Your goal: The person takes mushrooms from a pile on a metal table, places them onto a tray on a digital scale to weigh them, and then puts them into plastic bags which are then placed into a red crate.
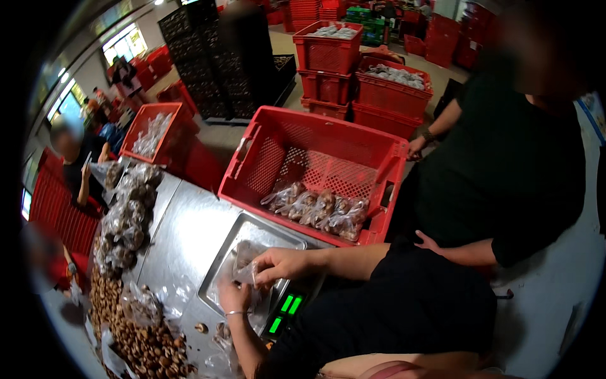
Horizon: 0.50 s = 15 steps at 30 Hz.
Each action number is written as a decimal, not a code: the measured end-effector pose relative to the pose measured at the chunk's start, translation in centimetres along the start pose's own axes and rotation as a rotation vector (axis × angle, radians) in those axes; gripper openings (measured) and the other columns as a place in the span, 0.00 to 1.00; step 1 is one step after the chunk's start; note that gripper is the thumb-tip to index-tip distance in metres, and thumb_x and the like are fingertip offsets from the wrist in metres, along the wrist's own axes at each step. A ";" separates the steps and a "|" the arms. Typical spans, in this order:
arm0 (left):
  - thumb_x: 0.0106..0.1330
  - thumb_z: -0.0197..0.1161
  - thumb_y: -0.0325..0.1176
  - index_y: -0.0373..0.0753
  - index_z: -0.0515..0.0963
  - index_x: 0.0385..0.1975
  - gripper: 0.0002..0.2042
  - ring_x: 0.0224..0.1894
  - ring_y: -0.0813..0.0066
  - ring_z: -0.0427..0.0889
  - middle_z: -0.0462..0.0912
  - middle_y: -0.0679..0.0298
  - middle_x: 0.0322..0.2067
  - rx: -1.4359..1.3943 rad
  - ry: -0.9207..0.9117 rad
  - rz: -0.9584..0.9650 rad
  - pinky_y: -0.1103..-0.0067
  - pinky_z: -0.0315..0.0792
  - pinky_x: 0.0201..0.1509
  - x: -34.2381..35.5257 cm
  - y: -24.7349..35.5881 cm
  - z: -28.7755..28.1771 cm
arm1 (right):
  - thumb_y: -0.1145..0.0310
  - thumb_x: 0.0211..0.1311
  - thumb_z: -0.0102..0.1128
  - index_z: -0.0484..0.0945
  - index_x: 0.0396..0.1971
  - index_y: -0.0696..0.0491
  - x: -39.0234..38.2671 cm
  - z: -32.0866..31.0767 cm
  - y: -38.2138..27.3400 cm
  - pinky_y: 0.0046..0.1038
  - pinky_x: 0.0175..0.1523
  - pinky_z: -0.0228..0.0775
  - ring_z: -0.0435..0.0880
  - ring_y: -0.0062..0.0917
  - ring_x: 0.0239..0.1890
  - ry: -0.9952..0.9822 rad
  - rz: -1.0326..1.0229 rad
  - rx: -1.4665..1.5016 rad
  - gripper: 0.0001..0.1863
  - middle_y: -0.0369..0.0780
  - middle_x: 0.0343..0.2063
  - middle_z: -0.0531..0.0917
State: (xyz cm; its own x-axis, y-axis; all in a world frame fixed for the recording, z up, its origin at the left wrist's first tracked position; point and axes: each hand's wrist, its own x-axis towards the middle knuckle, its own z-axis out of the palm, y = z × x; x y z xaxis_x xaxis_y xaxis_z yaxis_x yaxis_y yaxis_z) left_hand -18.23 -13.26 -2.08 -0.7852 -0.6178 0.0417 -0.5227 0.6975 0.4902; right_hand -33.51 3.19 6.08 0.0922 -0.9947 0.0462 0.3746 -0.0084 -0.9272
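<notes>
My left hand [235, 294], with a bracelet at the wrist, and my right hand [274, 265] are both closed on a clear plastic bag [246, 252] above the steel tray [208, 284] of a scale. The bag's contents are hard to make out. A display [284, 313] glows green below my hands. Loose brown mushrooms [158, 347] are heaped at the table's lower left, with filled bags [123, 221] piled behind them. Beyond the scale, a red crate [328, 151] holds several bags of mushrooms [322, 208].
A co-worker in dark green [492, 164] stands close at the right. Other people [85, 170] work on the left. Red crates [385, 107] with bags stand stacked behind, beside tall black crates [202, 69]. The steel table [164, 234] runs under the work.
</notes>
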 end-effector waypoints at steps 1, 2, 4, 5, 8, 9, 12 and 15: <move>0.52 0.56 0.38 0.37 0.69 0.45 0.20 0.32 0.58 0.74 0.75 0.53 0.35 -0.097 0.024 0.006 0.70 0.71 0.34 0.0 -0.1 -0.4 | 0.68 0.59 0.52 0.73 0.34 0.57 0.0 0.1 0.1 0.19 0.40 0.68 0.76 0.17 0.32 0.015 0.000 -0.003 0.08 0.36 0.29 0.78; 0.54 0.55 0.38 0.38 0.70 0.45 0.19 0.30 0.64 0.73 0.75 0.56 0.33 -0.305 -0.028 -0.017 0.73 0.70 0.30 0.5 0.0 -0.6 | 0.68 0.59 0.52 0.73 0.34 0.57 -0.2 0.0 0.0 0.19 0.40 0.68 0.76 0.16 0.31 0.027 -0.005 -0.017 0.08 0.36 0.29 0.78; 0.58 0.52 0.38 0.40 0.71 0.42 0.14 0.25 0.76 0.68 0.73 0.62 0.29 -1.132 -0.239 -0.221 0.83 0.64 0.21 1.0 1.7 -2.6 | 0.68 0.59 0.52 0.73 0.34 0.58 -0.2 0.1 0.1 0.20 0.39 0.68 0.76 0.16 0.31 0.032 -0.004 -0.034 0.08 0.36 0.29 0.78; 0.60 0.49 0.37 0.41 0.71 0.40 0.12 0.23 0.83 0.64 0.71 0.65 0.27 -1.715 -0.303 -0.510 0.88 0.60 0.17 1.3 2.2 -3.6 | 0.68 0.59 0.52 0.73 0.33 0.58 -0.1 0.3 0.0 0.20 0.39 0.68 0.76 0.17 0.31 0.038 -0.014 -0.028 0.08 0.36 0.28 0.78; 0.57 0.48 0.39 0.38 0.71 0.35 0.13 0.26 0.77 0.69 0.73 0.61 0.28 -2.201 -0.282 -0.558 0.84 0.66 0.23 1.0 1.2 -3.6 | 0.69 0.59 0.52 0.73 0.32 0.58 0.3 0.6 -0.4 0.20 0.39 0.68 0.76 0.17 0.31 0.043 -0.032 -0.090 0.08 0.36 0.28 0.78; 0.55 0.48 0.39 0.38 0.71 0.36 0.13 0.27 0.75 0.69 0.73 0.60 0.29 -2.210 -0.157 -0.551 0.83 0.67 0.25 0.7 1.9 -3.6 | 0.69 0.59 0.52 0.73 0.33 0.58 0.3 0.6 -0.5 0.20 0.38 0.68 0.76 0.17 0.31 0.055 -0.035 -0.080 0.08 0.36 0.28 0.78; 0.50 0.49 0.37 0.37 0.70 0.39 0.17 0.30 0.70 0.71 0.74 0.58 0.30 -2.213 0.163 -0.520 0.78 0.69 0.30 -0.4 4.6 -3.0 | 0.70 0.59 0.52 0.73 0.33 0.59 0.2 0.5 -0.6 0.20 0.38 0.69 0.76 0.17 0.30 0.094 -0.058 -0.076 0.07 0.36 0.28 0.78; 0.47 0.50 0.31 0.39 0.64 0.46 0.22 0.30 0.70 0.71 0.72 0.59 0.30 -2.144 0.231 -0.437 0.81 0.68 0.33 -0.3 4.4 -2.3 | 0.71 0.58 0.52 0.73 0.33 0.59 0.4 0.3 -0.5 0.21 0.38 0.69 0.76 0.18 0.31 0.104 -0.096 -0.106 0.07 0.36 0.29 0.78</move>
State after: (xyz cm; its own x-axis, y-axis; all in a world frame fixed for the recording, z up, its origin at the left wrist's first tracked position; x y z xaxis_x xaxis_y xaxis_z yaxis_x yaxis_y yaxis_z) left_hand -19.47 -10.85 2.08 -0.6273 -0.7127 -0.3138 0.5726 -0.6953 0.4344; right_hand -33.35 2.85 6.68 -0.0373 -0.9940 0.1029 0.2768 -0.1092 -0.9547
